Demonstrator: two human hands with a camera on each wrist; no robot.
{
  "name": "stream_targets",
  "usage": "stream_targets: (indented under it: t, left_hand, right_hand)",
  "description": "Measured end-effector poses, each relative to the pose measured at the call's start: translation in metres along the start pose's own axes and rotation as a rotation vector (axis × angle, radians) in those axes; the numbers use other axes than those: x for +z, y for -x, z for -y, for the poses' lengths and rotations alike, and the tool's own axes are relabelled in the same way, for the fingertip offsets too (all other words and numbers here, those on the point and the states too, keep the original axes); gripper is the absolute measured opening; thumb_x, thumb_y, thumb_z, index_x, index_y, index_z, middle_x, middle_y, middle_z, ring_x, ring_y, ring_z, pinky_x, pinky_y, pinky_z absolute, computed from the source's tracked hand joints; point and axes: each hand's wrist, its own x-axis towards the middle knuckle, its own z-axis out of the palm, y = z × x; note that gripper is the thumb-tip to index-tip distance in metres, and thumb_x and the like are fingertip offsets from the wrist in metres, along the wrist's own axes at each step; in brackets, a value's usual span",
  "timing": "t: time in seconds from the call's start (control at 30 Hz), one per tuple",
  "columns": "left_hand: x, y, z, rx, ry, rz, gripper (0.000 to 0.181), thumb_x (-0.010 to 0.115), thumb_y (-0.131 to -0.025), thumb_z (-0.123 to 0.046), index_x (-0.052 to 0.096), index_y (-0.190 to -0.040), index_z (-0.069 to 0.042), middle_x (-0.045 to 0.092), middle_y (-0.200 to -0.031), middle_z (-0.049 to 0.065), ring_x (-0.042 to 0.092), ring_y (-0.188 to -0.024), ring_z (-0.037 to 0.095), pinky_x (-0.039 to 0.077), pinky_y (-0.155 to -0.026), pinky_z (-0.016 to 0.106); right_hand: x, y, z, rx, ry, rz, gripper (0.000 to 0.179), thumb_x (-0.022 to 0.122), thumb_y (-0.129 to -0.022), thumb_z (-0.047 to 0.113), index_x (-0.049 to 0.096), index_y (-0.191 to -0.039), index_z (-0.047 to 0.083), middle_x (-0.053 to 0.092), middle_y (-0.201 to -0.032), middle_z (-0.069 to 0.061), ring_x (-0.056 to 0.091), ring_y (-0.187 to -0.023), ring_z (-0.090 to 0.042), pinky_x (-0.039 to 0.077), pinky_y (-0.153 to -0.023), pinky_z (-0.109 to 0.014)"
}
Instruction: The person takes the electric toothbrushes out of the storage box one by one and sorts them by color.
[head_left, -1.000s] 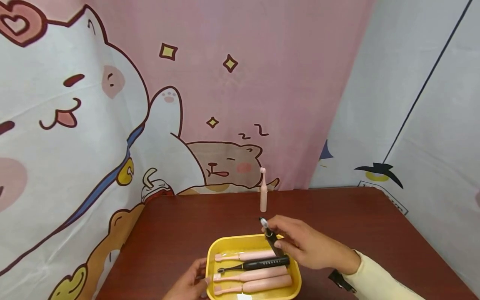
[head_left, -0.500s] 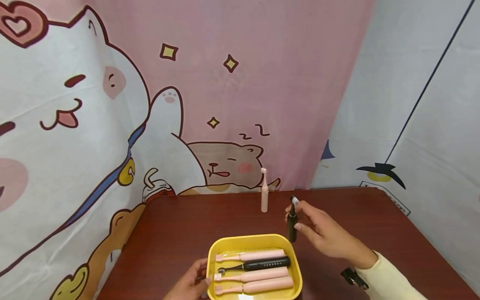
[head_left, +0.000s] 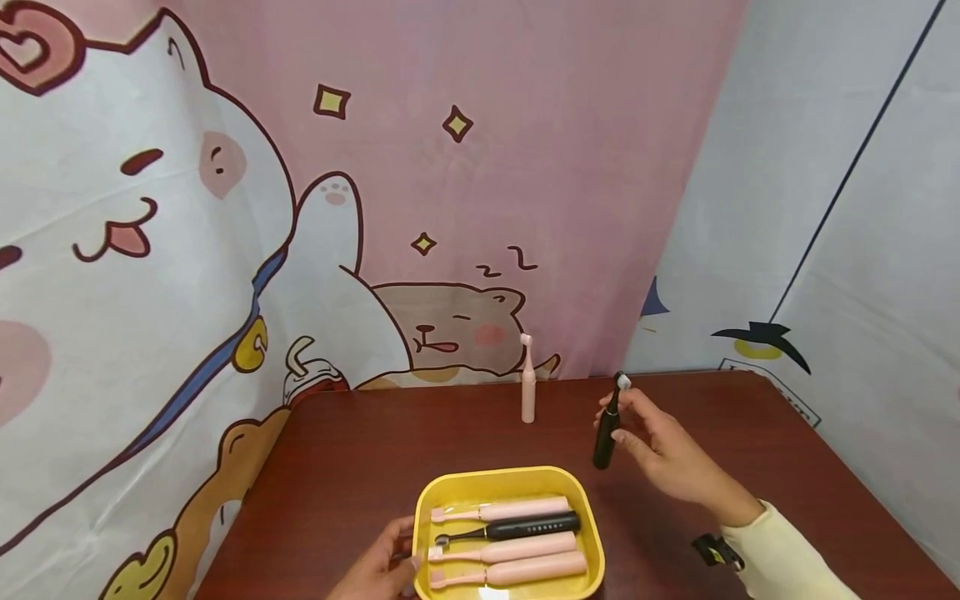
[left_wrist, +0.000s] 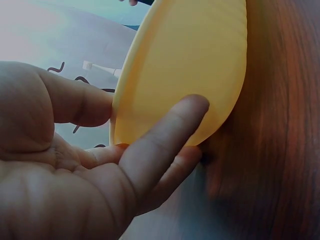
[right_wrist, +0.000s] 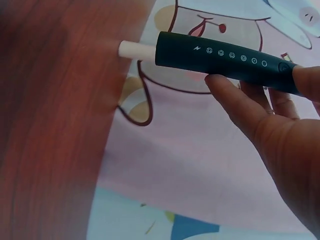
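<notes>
My right hand [head_left: 678, 462] pinches a black electric toothbrush [head_left: 606, 437] over the table to the right of the basket, brush head up and slightly tilted. In the right wrist view its handle [right_wrist: 220, 56] shows a row of printed marks, with the thumb and fingers near the neck end. My left hand [head_left: 382, 562] grips the left side of a yellow basket [head_left: 495, 477], thumb at the rim and fingers against the outer wall [left_wrist: 185, 65]. Inside lie three pink electric toothbrushes [head_left: 536, 568] and a black one [head_left: 534, 526], side by side with heads to the left.
A pink electric toothbrush [head_left: 528, 392] stands upright near the back of the dark red wooden table [head_left: 375, 442]. Behind the table hangs a cloth backdrop [head_left: 585, 167] with cartoon animals. A black strap with a buckle [head_left: 716, 552] is at the right wrist.
My right hand has lifted the black toothbrush from above the basket's back right corner and carried it right and farther back, turning it more upright. The left hand stays on the basket.
</notes>
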Motion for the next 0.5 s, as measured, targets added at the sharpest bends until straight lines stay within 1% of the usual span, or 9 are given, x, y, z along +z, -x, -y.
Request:
stream_targets:
  t: [0.07, 0.13, 0.17, 0.2, 0.23, 0.33, 0.43, 0.5]
  left_hand:
    - [0.000, 0.000, -0.001, -0.007, 0.002, 0.002, 0.060, 0.055, -0.108, -0.008, 0.025, -0.156, 0.009, 0.056, -0.138, 0.030, 0.067, -0.114, 0.029, 0.064, -0.085, 0.048]
    - [0.000, 0.000, -0.001, 0.001, 0.005, 0.007, 0.059, 0.055, -0.108, -0.007, 0.025, -0.156, 0.009, 0.056, -0.139, 0.031, 0.067, -0.114, 0.029, 0.064, -0.086, 0.049]
    - [0.000, 0.000, -0.001, 0.007, 0.007, 0.009, 0.060, 0.055, -0.108, -0.007, 0.024, -0.156, 0.010, 0.055, -0.139, 0.031, 0.067, -0.115, 0.029, 0.064, -0.086, 0.049]
    - [0.000, 0.000, 0.000, 0.016, 0.008, 0.012, 0.060, 0.055, -0.108, -0.007, 0.024, -0.156, 0.010, 0.055, -0.139, 0.032, 0.067, -0.115, 0.030, 0.064, -0.086, 0.049]
    - [0.000, 0.001, 0.000, 0.021, 0.008, 0.012, 0.060, 0.055, -0.108, -0.007, 0.024, -0.156, 0.010, 0.055, -0.139, 0.032, 0.067, -0.115, 0.029, 0.064, -0.086, 0.049]
    - [0.001, 0.001, 0.001, 0.037, 0.008, 0.016, 0.060, 0.054, -0.108, -0.006, 0.024, -0.156, 0.011, 0.055, -0.140, 0.033, 0.066, -0.115, 0.030, 0.064, -0.086, 0.048]
    - [0.001, 0.001, 0.001, 0.039, 0.006, 0.018, 0.060, 0.055, -0.108, -0.006, 0.024, -0.156, 0.011, 0.055, -0.140, 0.033, 0.066, -0.115, 0.030, 0.064, -0.086, 0.047]
    - [0.000, 0.000, 0.003, 0.055, 0.006, 0.026, 0.061, 0.056, -0.107, -0.007, 0.024, -0.156, 0.011, 0.056, -0.139, 0.033, 0.067, -0.115, 0.030, 0.063, -0.087, 0.046]
  right_hand:
    - [-0.002, 0.003, -0.004, 0.012, 0.011, -0.016, 0.041, 0.064, -0.099, -0.010, 0.054, -0.134, 0.010, 0.068, -0.124, -0.004, 0.071, -0.112, -0.007, 0.058, -0.090, -0.018]
    - [-0.004, 0.006, -0.009, 0.021, 0.026, -0.030, 0.044, 0.064, -0.098, -0.011, 0.055, -0.135, 0.011, 0.068, -0.123, -0.003, 0.071, -0.111, -0.006, 0.056, -0.094, -0.015]
    - [-0.005, 0.007, -0.010, 0.029, 0.034, -0.034, 0.045, 0.064, -0.097, -0.012, 0.054, -0.135, 0.012, 0.068, -0.122, -0.002, 0.070, -0.111, -0.004, 0.055, -0.094, -0.014]
    - [-0.006, 0.009, -0.012, 0.031, 0.046, -0.041, 0.046, 0.065, -0.097, -0.013, 0.055, -0.135, 0.011, 0.068, -0.121, -0.002, 0.071, -0.111, -0.006, 0.054, -0.095, -0.013]
    - [-0.007, 0.011, -0.014, 0.039, 0.054, -0.042, 0.047, 0.064, -0.097, -0.013, 0.054, -0.135, 0.011, 0.068, -0.121, -0.002, 0.070, -0.111, -0.005, 0.054, -0.095, -0.013]
    - [-0.012, 0.017, -0.020, 0.065, 0.088, -0.047, 0.048, 0.064, -0.097, -0.014, 0.054, -0.136, 0.011, 0.069, -0.120, -0.002, 0.069, -0.111, -0.004, 0.056, -0.092, -0.014]
    - [-0.018, 0.025, -0.026, 0.094, 0.098, -0.050, 0.049, 0.062, -0.098, -0.015, 0.053, -0.138, 0.011, 0.069, -0.120, -0.005, 0.068, -0.111, -0.002, 0.058, -0.086, -0.017]
    - [-0.024, 0.030, -0.031, 0.113, 0.113, -0.064, 0.049, 0.061, -0.098, -0.014, 0.052, -0.139, 0.011, 0.069, -0.120, -0.005, 0.068, -0.111, -0.003, 0.058, -0.085, -0.018]
